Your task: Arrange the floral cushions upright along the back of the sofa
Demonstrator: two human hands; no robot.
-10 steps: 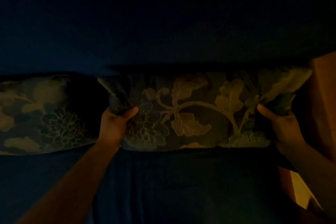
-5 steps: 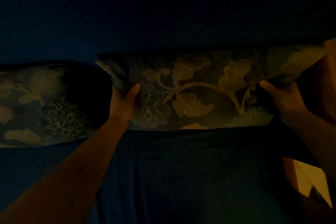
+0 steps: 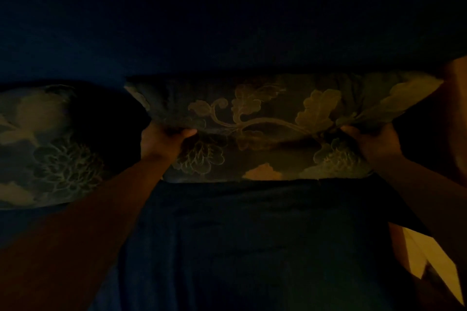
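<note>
The scene is very dark. A floral cushion (image 3: 265,124) with leaf and vine patterns stands against the dark blue sofa back (image 3: 227,33), its lower edge on the seat (image 3: 252,235). My left hand (image 3: 161,141) grips its left side and my right hand (image 3: 371,141) grips its right side, bunching the fabric. A second floral cushion (image 3: 45,149) leans against the sofa back to the left, apart from both hands.
An orange-lit surface (image 3: 457,113) rises at the right edge beside the sofa. A pale yellow lit patch (image 3: 424,257) shows at the lower right past the seat edge. A dark gap separates the two cushions.
Both hands kept their grip on the right cushion. The grip tightened inward, and the fabric folds more across the cushion's middle. The view shifted a little.
</note>
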